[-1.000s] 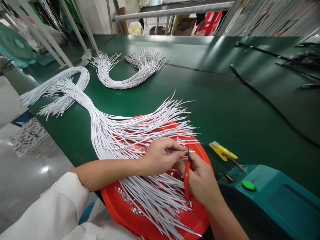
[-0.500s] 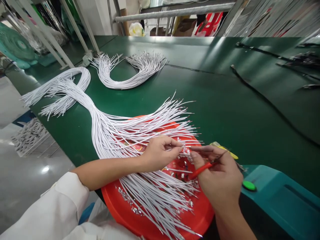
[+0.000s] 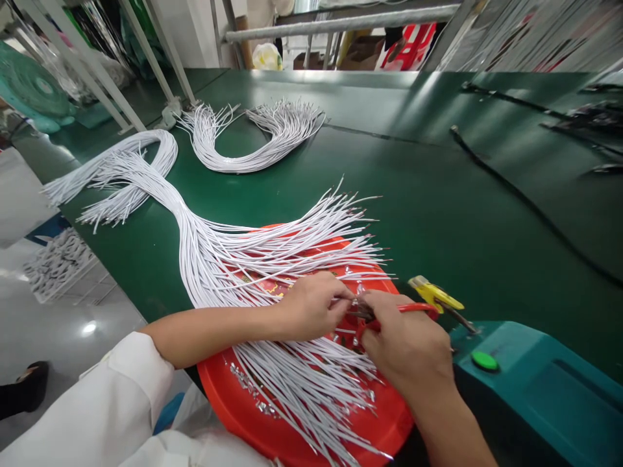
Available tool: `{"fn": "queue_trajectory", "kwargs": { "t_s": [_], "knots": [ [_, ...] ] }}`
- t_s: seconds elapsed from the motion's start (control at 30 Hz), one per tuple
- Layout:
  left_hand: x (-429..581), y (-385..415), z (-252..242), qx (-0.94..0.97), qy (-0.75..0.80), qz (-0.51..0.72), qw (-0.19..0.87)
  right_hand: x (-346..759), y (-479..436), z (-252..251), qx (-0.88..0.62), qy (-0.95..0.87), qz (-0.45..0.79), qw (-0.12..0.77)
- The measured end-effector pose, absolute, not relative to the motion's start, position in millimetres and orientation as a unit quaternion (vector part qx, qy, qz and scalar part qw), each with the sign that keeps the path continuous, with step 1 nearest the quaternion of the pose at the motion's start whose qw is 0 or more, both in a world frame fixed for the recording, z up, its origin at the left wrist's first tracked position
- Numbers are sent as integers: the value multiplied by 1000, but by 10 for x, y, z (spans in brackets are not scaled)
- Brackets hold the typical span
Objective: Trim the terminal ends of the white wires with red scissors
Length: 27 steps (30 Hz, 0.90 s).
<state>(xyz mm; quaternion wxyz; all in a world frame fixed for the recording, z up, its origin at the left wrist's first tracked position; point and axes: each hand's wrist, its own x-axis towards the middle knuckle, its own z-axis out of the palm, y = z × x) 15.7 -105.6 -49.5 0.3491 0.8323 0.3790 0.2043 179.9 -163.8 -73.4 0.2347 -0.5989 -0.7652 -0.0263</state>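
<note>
My left hand (image 3: 316, 306) is closed in a pinch at the end of a white wire, its tip partly hidden by the fingers. Close against it, my right hand (image 3: 409, 337) grips small red-handled pliers (image 3: 418, 307), whose metal jaws meet the wire end at my left fingertips. A large bundle of white wires (image 3: 204, 253) fans out under and around my left forearm. Beneath them is a round red tray (image 3: 233, 408), with small shiny metal pieces (image 3: 253, 392) scattered in it.
A teal machine (image 3: 535, 383) with a green button and a yellow-tipped lever (image 3: 435, 292) stands at the right. More white wire bundles (image 3: 243, 162) lie on the green table (image 3: 389, 155). A black cable (image 3: 525, 201) stretches along its right side. Someone's dark shoe (image 3: 34, 386) shows on the floor.
My right hand has swung the pliers from a tucked position to my left fingertips, bringing the jaws to the wire end. A shoe has appeared at lower left.
</note>
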Motion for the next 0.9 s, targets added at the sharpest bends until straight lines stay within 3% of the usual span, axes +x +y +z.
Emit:
{"fn": "queue_trajectory", "kwargs": {
  "t_s": [0.1, 0.23, 0.4, 0.53, 0.7, 0.9],
  "knots": [
    [131, -1059, -524, 906, 319, 128, 246, 1762, -1639, -689, -627, -751, -3, 207],
    [110, -1047, -541, 943, 264, 101, 178, 1755, -1620, -573, -662, -702, 139, 223],
    [115, -1026, -526, 937, 239, 132, 219, 1827, -1586, -496, -631, -612, 354, 321],
    [122, -1015, -502, 905, 251, 183, 290, 1850, -1562, -505, -605, -518, 449, 406],
    [110, -1000, -493, 889, 263, 209, 311, 1842, -1545, -512, -610, -430, 484, 456],
    [104, -1001, -506, 893, 245, 215, 309, 1897, -1563, -492, -618, -465, 468, 427]
  ]
}}
